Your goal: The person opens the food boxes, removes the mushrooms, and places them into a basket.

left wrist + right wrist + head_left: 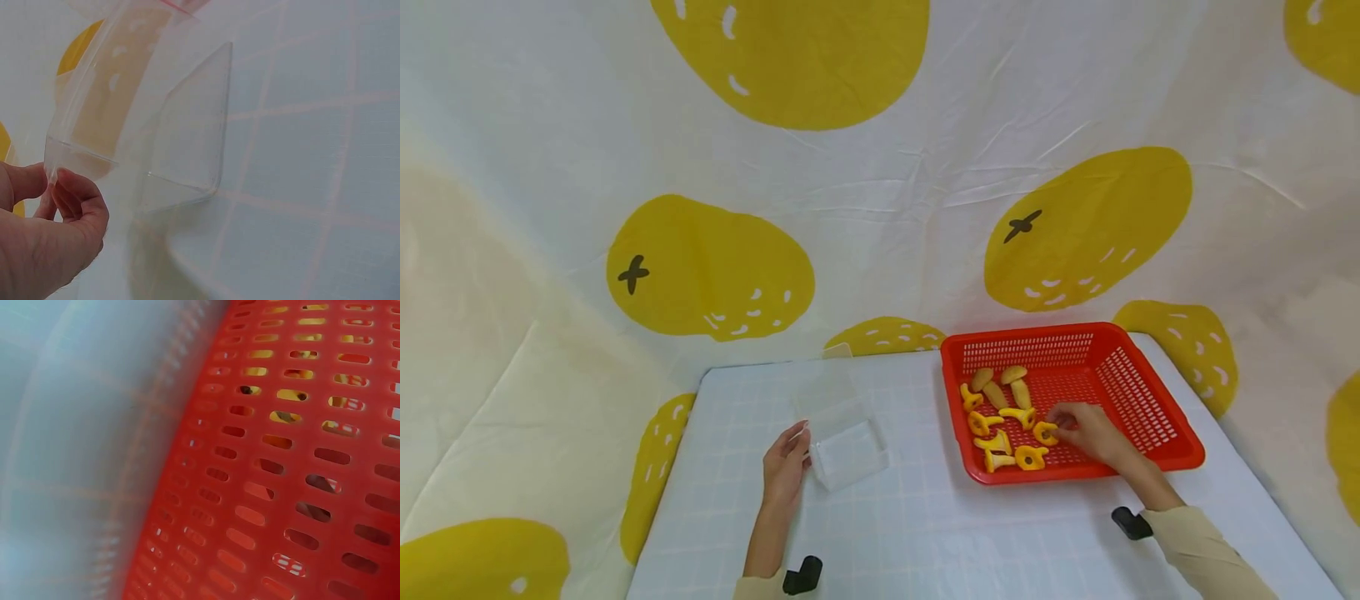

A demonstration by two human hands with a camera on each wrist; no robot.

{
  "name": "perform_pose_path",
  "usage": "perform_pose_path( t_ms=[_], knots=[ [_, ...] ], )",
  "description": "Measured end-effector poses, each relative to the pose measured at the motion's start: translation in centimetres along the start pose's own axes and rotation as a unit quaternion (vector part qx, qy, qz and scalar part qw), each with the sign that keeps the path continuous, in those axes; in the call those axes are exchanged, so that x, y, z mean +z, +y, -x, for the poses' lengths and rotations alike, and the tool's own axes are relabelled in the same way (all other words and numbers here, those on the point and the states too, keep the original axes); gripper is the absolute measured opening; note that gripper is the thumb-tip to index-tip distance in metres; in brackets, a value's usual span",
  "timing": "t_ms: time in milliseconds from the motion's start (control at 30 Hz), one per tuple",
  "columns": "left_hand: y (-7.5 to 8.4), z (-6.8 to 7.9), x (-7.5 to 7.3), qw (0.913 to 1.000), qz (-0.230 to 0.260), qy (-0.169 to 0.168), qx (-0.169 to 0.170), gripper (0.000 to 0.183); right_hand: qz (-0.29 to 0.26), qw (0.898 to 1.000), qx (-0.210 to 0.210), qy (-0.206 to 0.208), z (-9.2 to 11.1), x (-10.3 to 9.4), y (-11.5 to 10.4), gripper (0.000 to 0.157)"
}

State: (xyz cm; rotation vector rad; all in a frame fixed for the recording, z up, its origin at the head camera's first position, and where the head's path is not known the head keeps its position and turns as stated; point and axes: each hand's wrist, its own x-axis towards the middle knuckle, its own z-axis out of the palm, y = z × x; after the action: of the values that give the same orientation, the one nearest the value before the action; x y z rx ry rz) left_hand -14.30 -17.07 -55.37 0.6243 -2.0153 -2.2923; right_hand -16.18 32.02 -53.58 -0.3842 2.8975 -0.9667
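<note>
My left hand (786, 467) pinches the edge of a clear plastic box (850, 454) on the left half of the table. In the left wrist view, the thumb and fingers of that hand (56, 219) grip the thin wall of the clear box (187, 137). My right hand (1093, 429) reaches into a red basket (1150, 408) and pinches a yellow chanterelle mushroom (1043, 433). More chanterelles (1032, 457) lie around it, with brown-capped mushrooms (1018, 387) behind them. The right wrist view shows mostly the basket's slotted wall (250, 512), which hides the right hand's fingers.
A pale checked cloth covers the table (917, 533). Behind it hangs a white curtain (880, 233) with large yellow fruit prints. The basket's raised rim (1037, 477) surrounds the right hand's work.
</note>
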Motion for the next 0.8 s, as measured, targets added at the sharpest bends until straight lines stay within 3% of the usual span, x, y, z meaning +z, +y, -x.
perform_pose_path(
  t_ms=[267, 467, 633, 800],
  knots=[
    [0.1, -0.3, -0.2, 0.9999, 0.005, 0.001, -0.013, 0.043, -0.003, 1.0, 0.0, -0.005, -0.2, -0.1, -0.2, 0.014],
    [0.8, -0.4, -0.5, 0.9994, -0.025, -0.002, -0.021, 0.042, 0.002, 1.0, 0.002, 0.006, -0.4, -0.6, -0.3, 0.016],
    [1.8, -0.3, -0.9, 0.9968, -0.08, -0.008, 0.005, 0.037, 0.009, 0.999, 0.002, 0.049, -0.5, -2.0, -0.5, 0.015],
    [3.1, -0.4, -1.6, 0.9879, -0.147, -0.001, 0.049, 0.031, 0.019, 0.994, -0.002, 0.104, -0.7, -3.6, -0.5, 0.015]
  ],
)
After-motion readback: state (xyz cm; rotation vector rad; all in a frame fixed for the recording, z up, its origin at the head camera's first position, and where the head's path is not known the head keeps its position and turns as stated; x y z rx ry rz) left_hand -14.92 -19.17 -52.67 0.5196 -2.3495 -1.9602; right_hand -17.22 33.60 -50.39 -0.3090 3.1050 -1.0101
